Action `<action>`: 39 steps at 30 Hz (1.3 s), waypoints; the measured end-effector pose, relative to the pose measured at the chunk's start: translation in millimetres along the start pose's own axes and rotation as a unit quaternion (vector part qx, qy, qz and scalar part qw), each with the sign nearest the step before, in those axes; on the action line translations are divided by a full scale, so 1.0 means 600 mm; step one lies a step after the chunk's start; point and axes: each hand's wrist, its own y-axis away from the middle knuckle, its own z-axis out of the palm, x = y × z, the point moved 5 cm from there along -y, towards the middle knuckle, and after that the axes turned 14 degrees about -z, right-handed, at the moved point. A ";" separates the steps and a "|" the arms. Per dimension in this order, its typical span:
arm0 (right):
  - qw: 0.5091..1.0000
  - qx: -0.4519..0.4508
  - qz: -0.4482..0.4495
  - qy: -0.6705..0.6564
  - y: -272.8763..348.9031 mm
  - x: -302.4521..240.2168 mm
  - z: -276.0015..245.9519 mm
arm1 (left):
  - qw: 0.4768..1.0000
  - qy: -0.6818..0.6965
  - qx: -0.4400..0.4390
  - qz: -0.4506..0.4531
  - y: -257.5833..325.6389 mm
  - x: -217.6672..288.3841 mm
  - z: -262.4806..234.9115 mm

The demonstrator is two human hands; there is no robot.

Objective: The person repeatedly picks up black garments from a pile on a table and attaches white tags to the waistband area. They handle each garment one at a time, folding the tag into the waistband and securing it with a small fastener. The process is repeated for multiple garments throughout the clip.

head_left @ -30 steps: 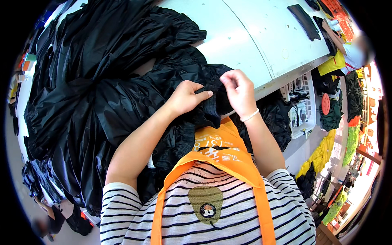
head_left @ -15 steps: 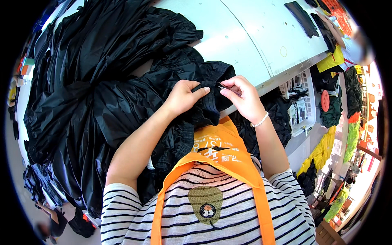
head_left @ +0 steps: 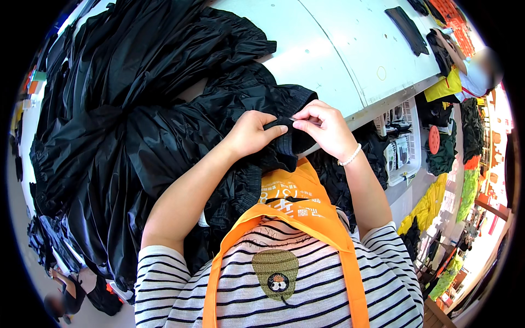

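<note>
Black shiny cloth fills my view: I have my left hand and right hand pinched shut on one ribbed cuff at the near edge of the white table. The heaped pile on my left looks unworked, I judge.

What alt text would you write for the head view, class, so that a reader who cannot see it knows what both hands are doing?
Seen from above, a person's left hand and right hand pinch the ribbed edge of a black garment between their fingertips. It belongs to a large heap of black fabric spilling over a white table.
</note>
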 end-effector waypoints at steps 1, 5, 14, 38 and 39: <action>1.000 -0.004 0.000 0.005 0.000 0.000 0.000 | 1.000 0.001 0.000 0.000 0.001 0.002 0.000; 1.000 -0.023 0.000 0.011 -0.001 0.000 -0.002 | 1.000 -0.004 -0.004 -0.004 0.000 0.000 0.001; 0.999 -0.030 0.012 -0.010 -0.003 0.011 0.011 | 1.000 -0.002 -0.004 0.026 0.003 0.006 0.004; 0.995 0.068 -0.069 0.026 -0.009 -0.003 0.033 | 0.994 -0.078 0.065 0.030 0.002 0.006 0.000; 0.992 0.091 -0.079 0.036 -0.010 -0.003 0.034 | 0.994 -0.080 0.070 0.026 0.002 0.006 -0.003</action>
